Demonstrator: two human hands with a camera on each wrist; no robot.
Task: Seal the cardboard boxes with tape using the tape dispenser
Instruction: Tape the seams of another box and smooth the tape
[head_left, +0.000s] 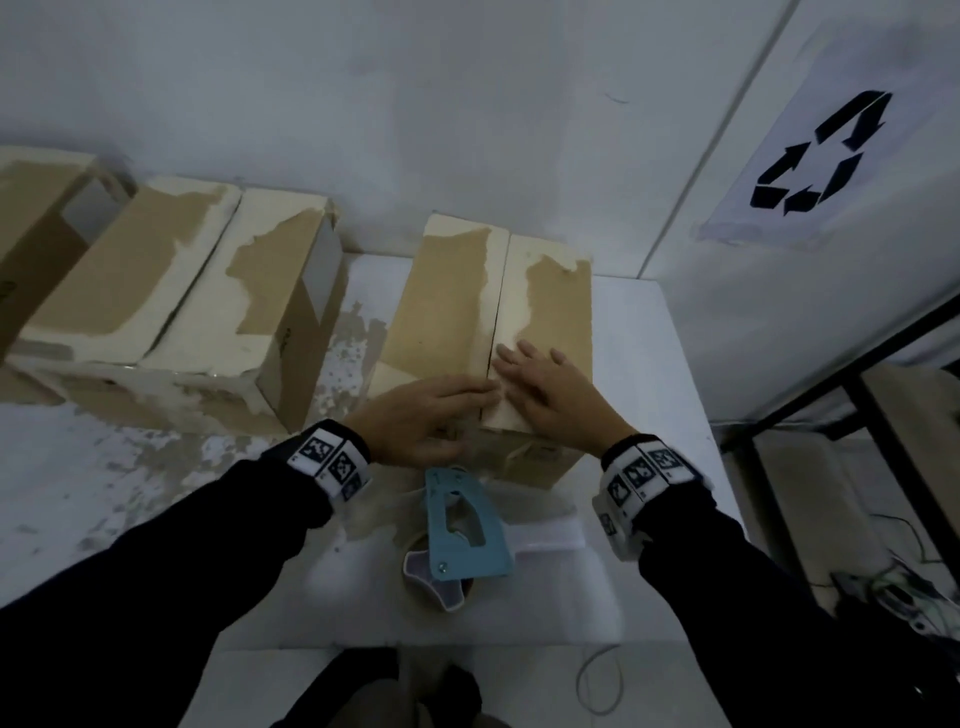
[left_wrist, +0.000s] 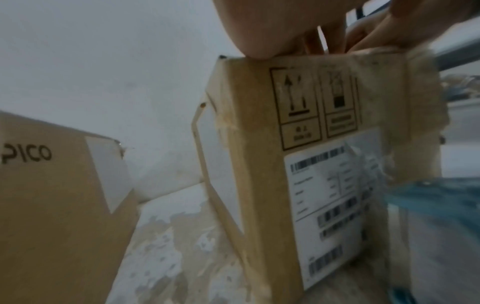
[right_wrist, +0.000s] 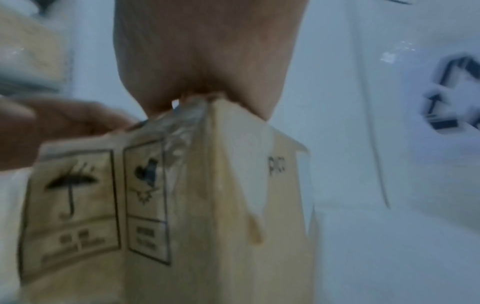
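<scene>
While hands wait: both grips flat, holding nothing.
Left hand (head_left: 426, 410): presses brown cardboard box (head_left: 452, 312).
Right hand (head_left: 545, 389): presses too.
Blue plastic tape dispenser (head_left: 462, 525): light, stiff; take its handle.

A packing room is showing here. Cardboard boxes (head_left: 171, 291) are crowding a scuffed white surface (head_left: 104, 478). A recycling sign (head_left: 815, 156) is hanging on the wall

Cardboard box (head_left: 498, 322) upright on white table, both top flaps closed, centre seam running away from viewer; surface scuffed, pale torn patches; handling symbols and a barcode label on near face; blue tape dispenser (head_left: 465, 525) lying just before it, apart.
</scene>
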